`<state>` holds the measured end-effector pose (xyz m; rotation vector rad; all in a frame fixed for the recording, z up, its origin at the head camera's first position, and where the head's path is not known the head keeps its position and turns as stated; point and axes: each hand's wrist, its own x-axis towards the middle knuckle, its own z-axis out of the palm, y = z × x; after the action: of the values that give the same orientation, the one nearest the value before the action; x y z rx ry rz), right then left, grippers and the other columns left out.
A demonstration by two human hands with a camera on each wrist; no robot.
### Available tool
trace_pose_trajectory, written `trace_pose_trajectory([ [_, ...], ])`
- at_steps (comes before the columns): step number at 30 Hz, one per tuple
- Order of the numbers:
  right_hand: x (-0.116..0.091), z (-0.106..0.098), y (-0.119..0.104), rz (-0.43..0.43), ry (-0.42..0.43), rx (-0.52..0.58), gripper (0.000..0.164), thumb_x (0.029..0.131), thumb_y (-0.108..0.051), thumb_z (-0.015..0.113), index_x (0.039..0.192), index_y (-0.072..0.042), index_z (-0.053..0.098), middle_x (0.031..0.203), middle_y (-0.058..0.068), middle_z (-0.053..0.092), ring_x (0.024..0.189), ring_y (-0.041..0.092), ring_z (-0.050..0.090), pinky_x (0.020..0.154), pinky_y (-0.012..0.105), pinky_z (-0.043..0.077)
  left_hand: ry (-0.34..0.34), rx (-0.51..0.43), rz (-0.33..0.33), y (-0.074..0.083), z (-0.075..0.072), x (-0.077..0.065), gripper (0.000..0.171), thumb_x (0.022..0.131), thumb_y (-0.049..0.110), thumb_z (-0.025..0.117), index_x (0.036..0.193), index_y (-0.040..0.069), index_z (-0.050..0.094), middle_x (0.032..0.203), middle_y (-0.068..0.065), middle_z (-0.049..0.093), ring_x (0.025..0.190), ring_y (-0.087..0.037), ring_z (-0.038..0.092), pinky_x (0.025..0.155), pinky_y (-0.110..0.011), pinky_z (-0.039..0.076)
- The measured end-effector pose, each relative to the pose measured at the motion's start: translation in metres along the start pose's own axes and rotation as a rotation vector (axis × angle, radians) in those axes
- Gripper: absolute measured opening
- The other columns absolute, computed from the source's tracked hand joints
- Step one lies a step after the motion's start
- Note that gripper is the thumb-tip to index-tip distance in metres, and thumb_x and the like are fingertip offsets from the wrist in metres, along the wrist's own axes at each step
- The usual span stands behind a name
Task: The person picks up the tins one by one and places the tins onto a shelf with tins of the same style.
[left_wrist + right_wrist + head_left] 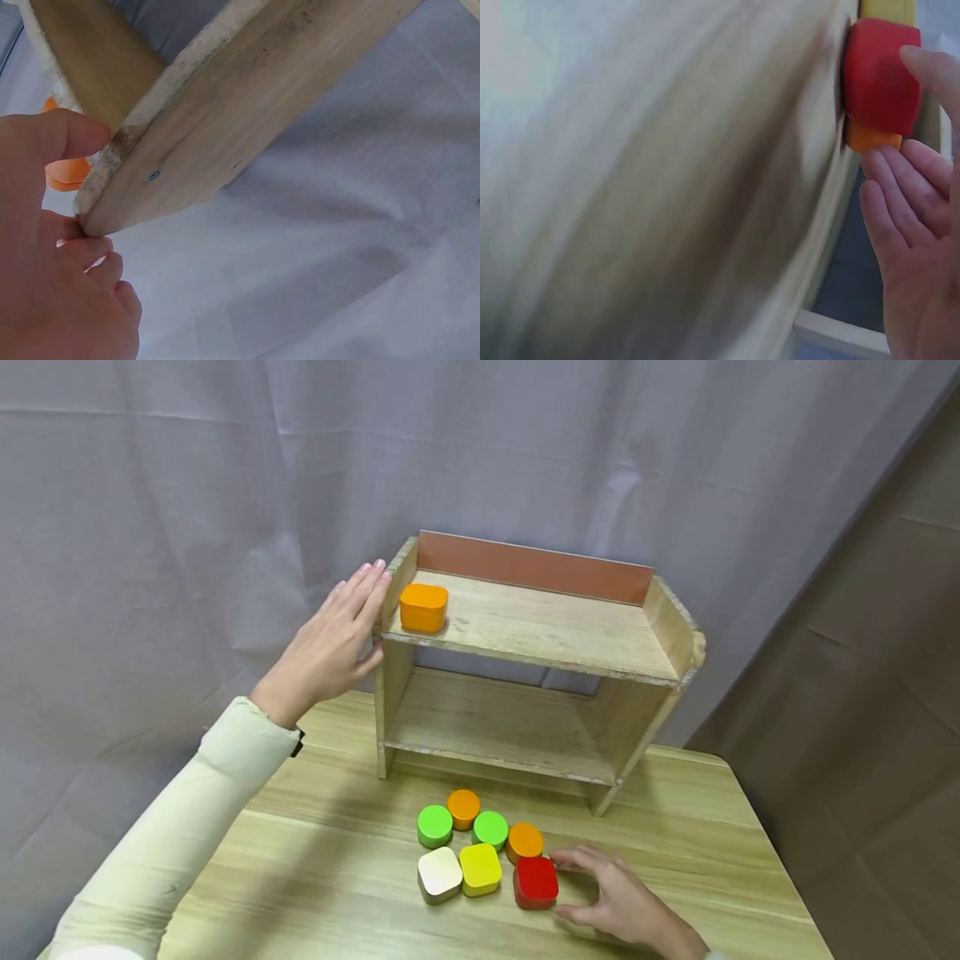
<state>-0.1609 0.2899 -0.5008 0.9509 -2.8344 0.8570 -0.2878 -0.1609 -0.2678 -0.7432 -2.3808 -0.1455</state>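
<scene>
My left hand (327, 639) rests against the left side panel of a small wooden shelf (480, 710), its fingers lying along the upper part. In the left wrist view the thumb (88, 136) is at the panel's front edge. On the top board, just right of that hand, stands an orange rounded-square block (423, 608). Low on the right, my right hand (618, 897) reaches to a red rounded-square block (536, 883) on the table. Thumb and forefinger are spread at its right side, with a gap before the palm. The right wrist view shows the thumb tip (910, 52) overlapping the red block.
Left of the red block lie a yellow block (480, 869) and a white block (440, 875). Behind them are two green discs (435, 826) and two orange discs (463, 808), in front of the shelf on the wooden table (337, 860). A grey curtain (187, 527) hangs behind.
</scene>
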Motion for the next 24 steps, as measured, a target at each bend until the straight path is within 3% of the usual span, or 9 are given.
trace_pose_trajectory([
  [6, 0.003, 0.008, -0.002, 0.051, 0.025, 0.023, 0.059, 0.076, -0.047, 0.077, 0.127, -0.023, 0.059, 0.123, -0.019, 0.062, 0.106, 0.008, 0.064, 0.089, 0.029, 0.057, 0.017, 0.023, 0.006, -0.002, 0.004, -0.002, 0.085, 0.087, 0.018, 0.056, 0.156, 0.005, 0.008, 0.165, -0.011, 0.008, 0.152, -0.028, 0.013, 0.123, -0.05, 0.021],
  [14, 0.005, 0.013, -0.003, 0.098, -0.015, 0.071, 0.056, 0.077, -0.047, 0.076, 0.127, -0.029, 0.057, 0.123, -0.02, 0.061, 0.105, 0.002, 0.062, 0.091, 0.029, 0.056, 0.017, 0.026, 0.022, -0.002, 0.005, -0.001, 0.084, 0.088, 0.018, 0.055, 0.156, 0.004, 0.007, 0.165, -0.011, 0.007, 0.152, -0.029, 0.013, 0.122, -0.051, 0.023],
  [24, 0.007, 0.014, -0.003, 0.163, -0.059, 0.12, 0.055, 0.078, -0.049, 0.075, 0.126, -0.029, 0.057, 0.121, -0.017, 0.063, 0.102, 0.003, 0.063, 0.089, 0.027, 0.057, 0.003, 0.026, 0.014, -0.001, 0.004, -0.001, 0.084, 0.089, 0.019, 0.054, 0.156, 0.005, 0.005, 0.165, -0.011, 0.006, 0.152, -0.029, 0.012, 0.122, -0.051, 0.022],
])
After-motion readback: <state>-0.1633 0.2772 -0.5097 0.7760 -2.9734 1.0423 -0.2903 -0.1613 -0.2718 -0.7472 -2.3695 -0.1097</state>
